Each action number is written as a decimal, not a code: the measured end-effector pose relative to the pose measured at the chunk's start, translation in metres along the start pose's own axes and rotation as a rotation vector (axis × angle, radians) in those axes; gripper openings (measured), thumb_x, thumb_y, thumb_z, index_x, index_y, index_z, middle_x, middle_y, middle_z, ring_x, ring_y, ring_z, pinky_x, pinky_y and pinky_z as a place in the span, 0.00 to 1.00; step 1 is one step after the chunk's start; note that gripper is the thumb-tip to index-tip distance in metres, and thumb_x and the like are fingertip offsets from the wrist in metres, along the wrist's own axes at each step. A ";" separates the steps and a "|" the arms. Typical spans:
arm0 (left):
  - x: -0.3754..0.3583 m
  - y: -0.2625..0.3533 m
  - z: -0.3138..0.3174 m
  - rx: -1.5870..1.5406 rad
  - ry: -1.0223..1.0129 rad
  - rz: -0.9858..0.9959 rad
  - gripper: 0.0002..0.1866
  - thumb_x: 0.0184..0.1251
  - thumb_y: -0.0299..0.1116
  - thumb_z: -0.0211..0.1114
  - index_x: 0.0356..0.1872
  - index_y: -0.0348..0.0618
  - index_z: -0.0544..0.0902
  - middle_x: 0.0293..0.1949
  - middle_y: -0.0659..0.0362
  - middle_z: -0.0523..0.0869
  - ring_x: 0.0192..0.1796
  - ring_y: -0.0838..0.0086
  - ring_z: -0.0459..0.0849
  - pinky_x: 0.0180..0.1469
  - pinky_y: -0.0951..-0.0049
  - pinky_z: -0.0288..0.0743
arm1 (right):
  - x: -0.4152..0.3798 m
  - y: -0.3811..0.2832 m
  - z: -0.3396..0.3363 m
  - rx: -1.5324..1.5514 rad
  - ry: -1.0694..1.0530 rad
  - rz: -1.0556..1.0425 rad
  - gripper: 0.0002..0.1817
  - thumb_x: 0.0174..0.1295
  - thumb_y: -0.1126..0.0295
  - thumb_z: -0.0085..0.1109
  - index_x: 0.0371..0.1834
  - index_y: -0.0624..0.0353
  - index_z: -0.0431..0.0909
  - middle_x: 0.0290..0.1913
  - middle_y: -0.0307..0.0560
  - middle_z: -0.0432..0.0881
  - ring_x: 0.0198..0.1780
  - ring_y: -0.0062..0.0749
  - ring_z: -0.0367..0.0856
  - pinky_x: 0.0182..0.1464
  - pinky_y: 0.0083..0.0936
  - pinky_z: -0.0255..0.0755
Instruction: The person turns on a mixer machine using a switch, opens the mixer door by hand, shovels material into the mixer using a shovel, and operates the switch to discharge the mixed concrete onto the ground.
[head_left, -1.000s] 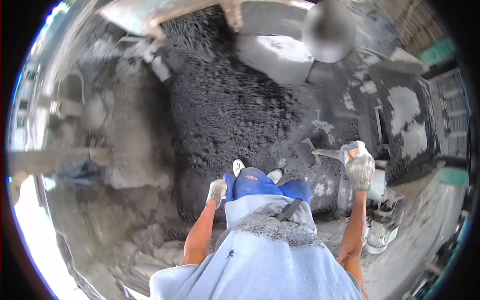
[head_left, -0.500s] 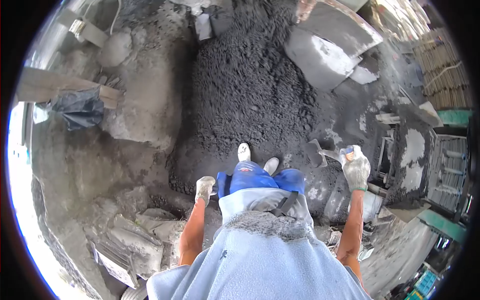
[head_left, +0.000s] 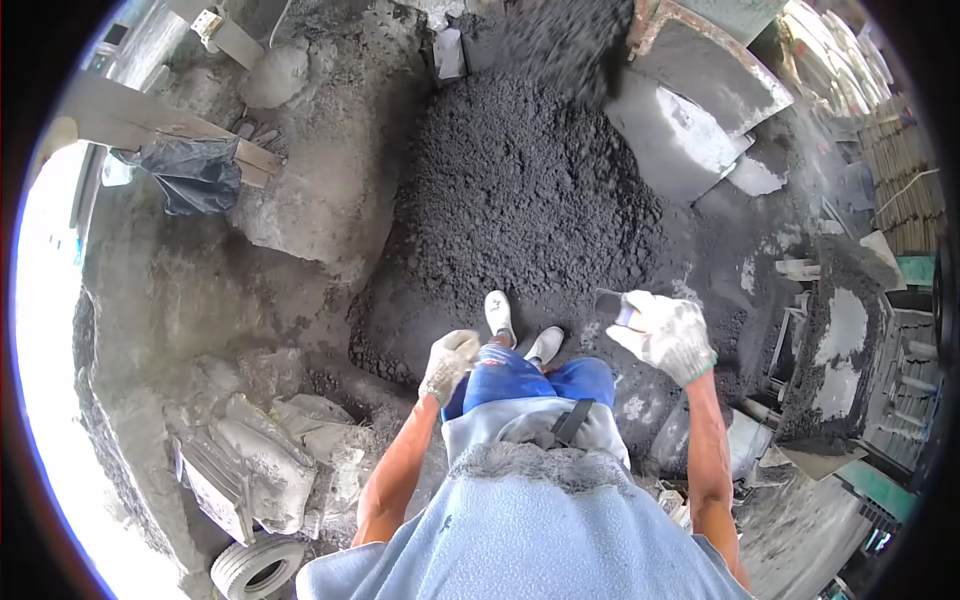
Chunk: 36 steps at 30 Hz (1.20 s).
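My right hand [head_left: 664, 334], in a dirty white glove, is closed around the handle of a small trowel-like tool [head_left: 608, 303], whose dark blade is partly seen. My left hand [head_left: 450, 366], also gloved, is held in front of my left thigh with its fingers curled; what they hold, if anything, is hidden. A heap of dark, crumbly wet material [head_left: 530, 190] lies on the ground just beyond my white shoes [head_left: 498, 312]. At the top, more dark material is blurred by motion.
Grey metal sheets [head_left: 685, 125] stand right of the heap. A concrete ledge [head_left: 310, 200] and a wooden beam with black plastic [head_left: 195, 175] are on the left. Broken slabs [head_left: 265, 450] and a tyre [head_left: 255, 565] lie lower left. Framed metal parts [head_left: 790, 340] are at the right.
My right hand has moved left and inward with the tool. My left hand has moved right, closer to my thigh. The view has shifted, and dark material at the top now blurs over the heap.
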<state>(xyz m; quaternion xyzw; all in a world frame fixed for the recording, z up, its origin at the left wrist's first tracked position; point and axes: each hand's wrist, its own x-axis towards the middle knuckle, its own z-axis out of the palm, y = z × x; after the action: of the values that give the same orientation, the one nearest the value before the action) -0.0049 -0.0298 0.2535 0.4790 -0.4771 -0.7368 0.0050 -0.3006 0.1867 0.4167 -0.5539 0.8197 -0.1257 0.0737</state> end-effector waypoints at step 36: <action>-0.160 0.193 0.219 0.472 -0.817 0.531 0.17 0.51 0.32 0.67 0.43 0.39 0.82 0.29 0.59 0.84 0.31 0.74 0.84 0.34 0.69 0.77 | -0.119 0.065 0.280 2.116 0.509 1.330 0.12 0.65 0.63 0.63 0.30 0.61 0.80 0.28 0.37 0.79 0.32 0.22 0.76 0.38 0.26 0.76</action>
<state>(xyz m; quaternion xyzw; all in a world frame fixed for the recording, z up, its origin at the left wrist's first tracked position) -0.1608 0.0925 0.5207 0.0045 -0.6973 -0.7094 -0.1028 -0.2406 0.2848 0.1276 0.3302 0.4292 -0.7562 0.3674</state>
